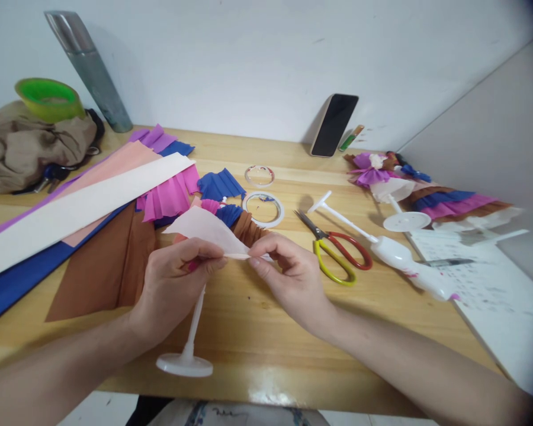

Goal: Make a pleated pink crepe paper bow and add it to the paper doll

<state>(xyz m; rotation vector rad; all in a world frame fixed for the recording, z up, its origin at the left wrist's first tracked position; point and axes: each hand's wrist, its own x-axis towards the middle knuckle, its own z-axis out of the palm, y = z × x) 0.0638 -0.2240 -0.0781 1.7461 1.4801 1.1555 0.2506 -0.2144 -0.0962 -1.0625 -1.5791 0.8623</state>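
Note:
My left hand (175, 278) pinches a pale pink strip of crepe paper (204, 228) and also grips the white plastic stand (187, 349), whose round base hangs over the table's front edge. My right hand (288, 269) pinches the other end of the same folded paper edge. Both hands meet just in front of pleated pink, blue and brown paper pieces (224, 207).
On the wooden table (266, 331): long paper sheets (71, 213) at left, tape rolls (263, 208), scissors (335, 248), a white bottle (404, 260), a finished paper doll (404, 189), a printed sheet (484, 284), a phone (334, 124) leaning on the wall, cloth with a green bowl (48, 99).

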